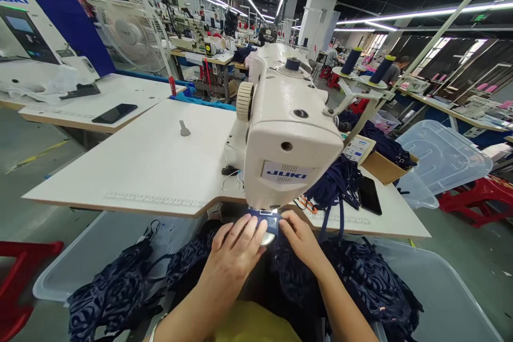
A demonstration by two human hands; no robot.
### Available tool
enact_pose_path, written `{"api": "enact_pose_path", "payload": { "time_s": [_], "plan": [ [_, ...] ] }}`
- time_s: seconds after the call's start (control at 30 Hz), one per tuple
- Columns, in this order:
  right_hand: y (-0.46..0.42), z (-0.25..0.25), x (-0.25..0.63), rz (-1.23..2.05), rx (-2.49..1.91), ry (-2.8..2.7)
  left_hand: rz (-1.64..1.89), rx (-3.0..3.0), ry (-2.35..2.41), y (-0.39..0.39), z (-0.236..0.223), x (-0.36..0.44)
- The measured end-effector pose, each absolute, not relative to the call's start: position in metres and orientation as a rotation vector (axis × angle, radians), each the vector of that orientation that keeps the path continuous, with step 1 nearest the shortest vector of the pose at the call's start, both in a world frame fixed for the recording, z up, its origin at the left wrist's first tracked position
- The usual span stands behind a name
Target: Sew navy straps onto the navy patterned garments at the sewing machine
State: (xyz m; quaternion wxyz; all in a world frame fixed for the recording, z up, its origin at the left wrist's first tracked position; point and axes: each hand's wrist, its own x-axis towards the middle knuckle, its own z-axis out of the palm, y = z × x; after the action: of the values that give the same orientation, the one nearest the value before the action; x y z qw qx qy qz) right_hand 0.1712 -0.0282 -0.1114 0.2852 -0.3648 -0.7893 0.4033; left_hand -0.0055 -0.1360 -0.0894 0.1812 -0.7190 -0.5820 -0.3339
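A cream sewing machine [288,128] stands on a white table [152,155] in front of me. Under its head lies a small piece of navy patterned fabric [265,220]. My left hand [236,251] rests flat on that fabric, fingers stretched toward the needle area. My right hand [298,235] presses the fabric from the right, fingers together and pointing left. The needle itself is hidden behind the machine head. More navy lace fabric [360,278] is heaped across my lap and into bins on both sides.
Clear plastic bins [452,299] flank me, and another [441,155] stands at right. Navy straps [336,181], a black phone [368,195] and a cardboard box [380,165] lie right of the machine. A second phone [114,113] is on the far left table. Red stools [476,197] stand nearby.
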Motion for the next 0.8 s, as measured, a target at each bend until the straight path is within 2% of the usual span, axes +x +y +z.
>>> {"api": "enact_pose_path", "payload": {
  "time_s": [0.1,0.2,0.33,0.43,0.5,0.6,0.67,0.73,0.8],
  "plan": [
    [-0.025,-0.121,0.185,1.017,-0.951,-2.297,-0.939,-2.024,-1.642,-0.135,-0.089,-0.006],
    [-0.023,-0.116,0.200,1.110,-1.054,-2.260,-0.948,-2.040,-1.578,-0.136,-0.088,-0.011],
    [-0.030,-0.087,0.213,1.287,-1.205,-2.060,-1.129,-2.024,-1.506,-0.142,-0.085,-0.033],
    [-0.042,-0.062,0.203,1.375,-1.127,-2.038,-1.133,-1.800,-1.533,-0.145,-0.082,-0.060],
    [-0.050,-0.053,0.186,1.157,-0.980,-2.142,-1.067,-1.638,-1.563,-0.144,-0.081,-0.075],
    [-0.054,-0.055,0.154,0.536,-0.719,-2.328,-0.983,-1.513,-1.634,-0.144,-0.083,-0.084],
    [-0.055,-0.062,0.138,0.187,-0.630,-2.391,-0.923,-1.667,-1.588,-0.143,-0.084,-0.077],
    [-0.055,-0.068,0.129,0.014,-0.664,-2.386,-0.820,-1.984,-1.391,-0.143,-0.085,-0.063],
    [-0.056,-0.071,0.129,0.030,-0.777,-2.341,-0.692,-2.206,-1.218,-0.142,-0.088,-0.047]
  ]
}}
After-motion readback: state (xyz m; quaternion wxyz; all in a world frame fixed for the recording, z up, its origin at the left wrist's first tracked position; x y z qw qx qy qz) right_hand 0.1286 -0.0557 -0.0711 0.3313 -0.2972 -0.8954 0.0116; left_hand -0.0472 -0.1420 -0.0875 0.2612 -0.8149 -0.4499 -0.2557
